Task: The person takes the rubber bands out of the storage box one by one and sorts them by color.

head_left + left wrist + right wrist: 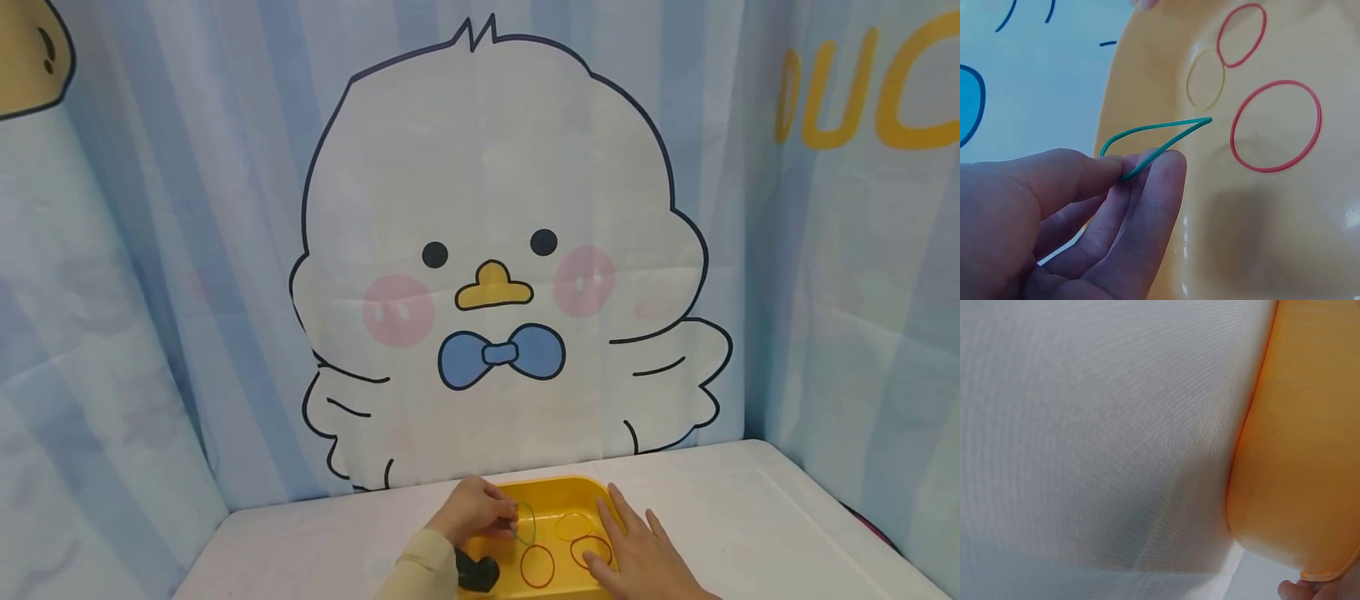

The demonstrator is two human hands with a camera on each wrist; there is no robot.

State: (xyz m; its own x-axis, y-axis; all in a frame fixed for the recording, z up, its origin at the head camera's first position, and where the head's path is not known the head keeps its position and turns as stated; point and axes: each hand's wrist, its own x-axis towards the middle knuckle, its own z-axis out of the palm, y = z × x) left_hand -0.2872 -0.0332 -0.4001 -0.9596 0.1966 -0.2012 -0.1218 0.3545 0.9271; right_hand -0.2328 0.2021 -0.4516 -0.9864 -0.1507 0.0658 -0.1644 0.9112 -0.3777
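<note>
Pinching a green band (1166, 148) between thumb and fingers, a person's left hand (474, 512) works over the left side of a yellow tray (570, 492) set on a white counter (757, 525). The band, lifted above the tray floor, is drawn into a narrow loop that comes to a point at its far end. The right hand (647, 557) is relaxed rather than clenched, its fingers extended and spread along the tray's right rim, the thumb reaching inside beside a red band (1265, 25). That band lies flat on the tray floor toward the right, with a yellow band (1188, 81) just behind it, the two touching or nearly so. A second red band (1233, 128) rests apart from them, nearer the middle of the tray, its loop rounded. At the left wrist, a pale sleeve (422, 568) meets a black object (477, 573) that overlaps the tray's near left corner. The right wrist view shows the tray's outer wall and fingertips at its rim. Behind the counter hangs a blue-striped curtain (240, 208) printed with a big white duck (487, 167) in a blue bow tie (500, 354), with orange lettering (840, 100) at right.
</note>
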